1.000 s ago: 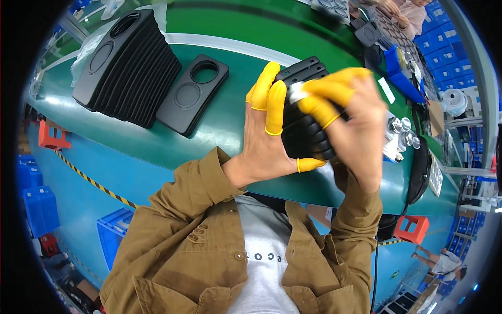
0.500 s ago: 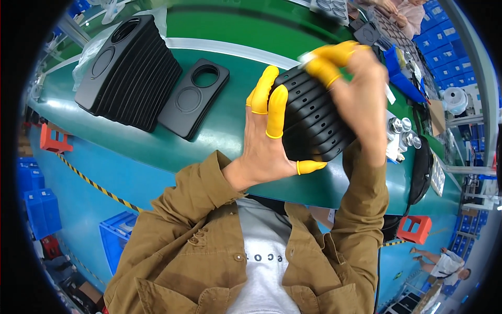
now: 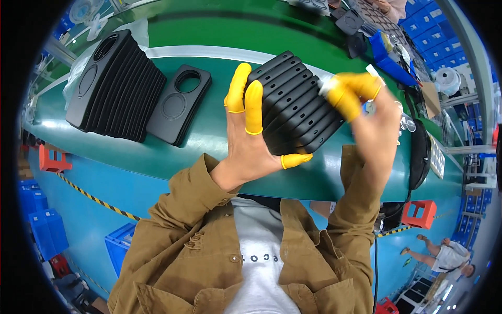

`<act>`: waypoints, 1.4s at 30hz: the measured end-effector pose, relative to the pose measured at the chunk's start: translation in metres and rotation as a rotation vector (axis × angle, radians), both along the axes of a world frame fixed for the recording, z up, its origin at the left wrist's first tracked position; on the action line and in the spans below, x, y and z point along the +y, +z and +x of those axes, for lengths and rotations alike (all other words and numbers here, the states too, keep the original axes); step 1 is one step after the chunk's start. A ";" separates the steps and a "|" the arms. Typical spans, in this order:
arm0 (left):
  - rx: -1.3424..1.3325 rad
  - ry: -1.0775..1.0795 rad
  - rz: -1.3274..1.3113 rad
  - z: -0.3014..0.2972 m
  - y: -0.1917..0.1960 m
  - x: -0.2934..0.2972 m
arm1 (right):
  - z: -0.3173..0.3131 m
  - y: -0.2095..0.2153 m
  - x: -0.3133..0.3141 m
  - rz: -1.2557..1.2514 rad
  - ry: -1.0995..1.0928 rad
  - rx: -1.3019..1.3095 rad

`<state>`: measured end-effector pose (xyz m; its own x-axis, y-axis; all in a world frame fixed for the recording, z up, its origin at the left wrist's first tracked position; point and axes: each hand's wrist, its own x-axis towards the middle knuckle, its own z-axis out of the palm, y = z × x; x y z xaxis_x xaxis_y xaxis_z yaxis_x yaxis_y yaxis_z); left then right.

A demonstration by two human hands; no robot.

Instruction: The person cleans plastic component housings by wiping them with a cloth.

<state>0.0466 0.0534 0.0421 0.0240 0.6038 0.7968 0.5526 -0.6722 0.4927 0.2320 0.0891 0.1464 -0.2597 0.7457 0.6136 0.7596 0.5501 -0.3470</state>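
My left hand (image 3: 246, 146), in yellow finger cots, is wrapped round a stack of black plastic housings (image 3: 295, 104), fingers on its left side and thumb at the near end. The stack is tilted, and a row of small slots runs along its upward edges. Beside its right end is my right hand (image 3: 368, 110), smeared by motion. Its cotted fingertips pinch a small white wad (image 3: 328, 88), too blurred to name; whether it touches the stack I cannot tell. To the left lie a few flat black housings (image 3: 175, 107) with a round opening and a ring mark.
A long leaning row of black housings (image 3: 117, 91) stands at the left of the green table (image 3: 209, 141). At the right are a blue bin (image 3: 389, 60), clear-topped jars (image 3: 408, 124) and a black bag (image 3: 420, 152). Orange stools (image 3: 418, 213) stand on the floor. Another person's hand (image 3: 384, 6) shows far right.
My right hand with the white wad has moved from the stack's far end nearer, to its right end. The head view has shifted; the left hand keeps its hold on the stack.
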 end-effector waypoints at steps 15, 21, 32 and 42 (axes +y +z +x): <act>-0.506 -0.384 -0.456 -0.034 0.021 0.017 | -0.023 -0.086 -0.094 -0.552 -0.164 0.919; -0.085 -0.371 -0.465 -0.059 0.035 0.011 | -0.045 -0.104 -0.109 -0.248 -0.156 0.750; -0.197 -0.438 -0.366 -0.072 0.013 -0.027 | -0.030 -0.123 -0.135 -0.292 -0.057 0.582; -0.780 -0.618 -0.668 -0.087 -0.044 -0.041 | -0.064 -0.170 -0.138 -0.132 -0.068 0.414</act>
<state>-0.0409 0.0124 -0.0018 0.1055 0.9601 0.2590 -0.3766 -0.2025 0.9040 0.1684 -0.0485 -0.0235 0.0399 0.8315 0.5541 0.5747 0.4346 -0.6934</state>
